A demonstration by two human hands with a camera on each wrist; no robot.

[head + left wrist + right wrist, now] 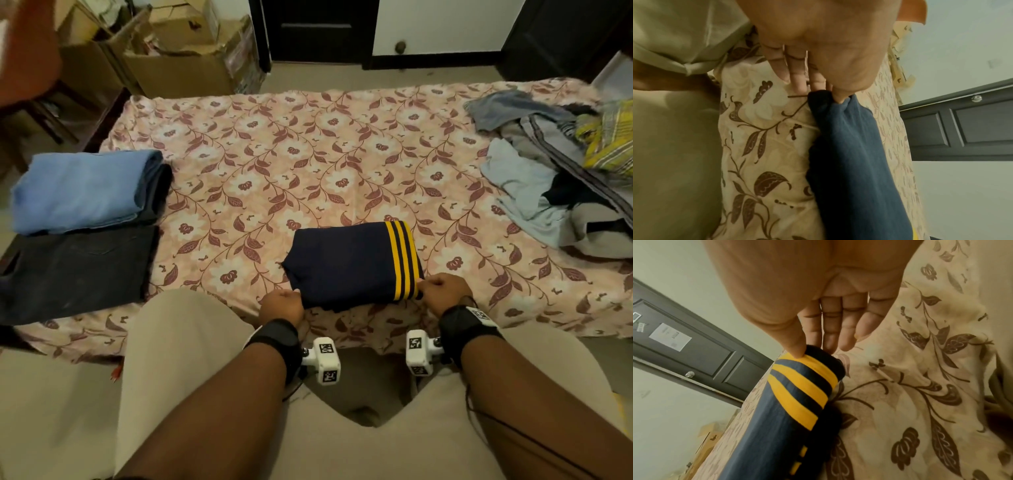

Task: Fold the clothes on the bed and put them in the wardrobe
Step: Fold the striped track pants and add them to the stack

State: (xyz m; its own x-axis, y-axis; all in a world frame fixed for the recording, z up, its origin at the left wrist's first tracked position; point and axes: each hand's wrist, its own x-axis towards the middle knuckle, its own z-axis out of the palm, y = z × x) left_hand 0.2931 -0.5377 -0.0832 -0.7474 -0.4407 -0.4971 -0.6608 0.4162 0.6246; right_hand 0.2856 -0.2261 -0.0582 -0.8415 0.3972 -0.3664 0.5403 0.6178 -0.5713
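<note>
A folded navy garment with yellow stripes (352, 263) lies on the floral bed sheet (274, 164) near the bed's front edge. My left hand (282, 303) pinches its near left corner (830, 99) between thumb and fingers. My right hand (442, 291) pinches the near right corner at the yellow stripes (803, 369), thumb on top and fingers beneath. At the bed's left lie a folded light blue garment (85, 188) and a folded dark one (75, 270). Unfolded clothes (555, 178) are heaped at the right end.
Cardboard boxes (178, 51) stand beyond the bed's far left. Dark doors (315, 31) line the far wall. My knees in beige shorts (178, 359) are close against the bed's front edge.
</note>
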